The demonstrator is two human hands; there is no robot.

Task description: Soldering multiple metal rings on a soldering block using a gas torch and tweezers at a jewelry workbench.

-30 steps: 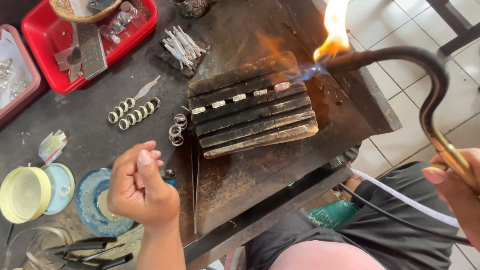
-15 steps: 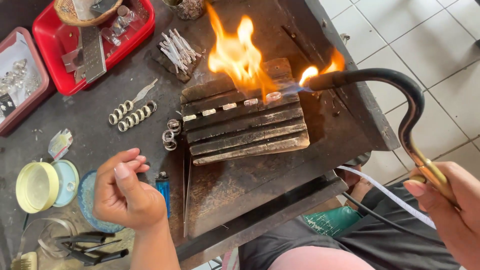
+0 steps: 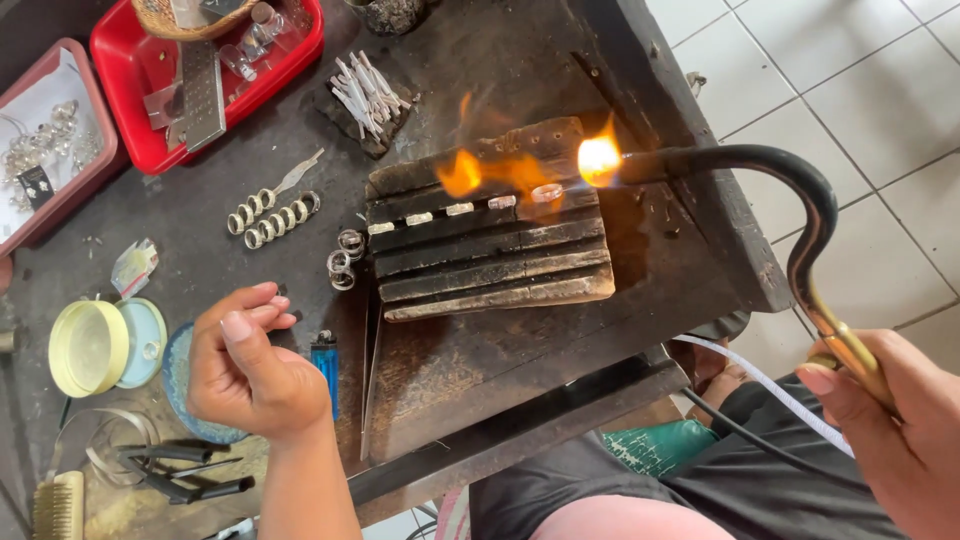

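My right hand grips the brass handle of a curved black torch at the lower right. Its flame plays on a small metal ring at the right end of a row of pale metal pieces on a charred ridged wooden block. More fire flickers over the block's top. My left hand hovers loosely curled above the dark bench, holding nothing, beside a blue lighter.
A red tray of tools and a pink tray of silver bits sit at the back left. Rows of rings, a bundle of metal strips, a yellow lid, pliers and a brush lie on the bench. Tiled floor lies to the right.
The big flame over the block has died down to small flickers. The torch tip has dropped onto the right end of the row. My left hand stays about where it was.
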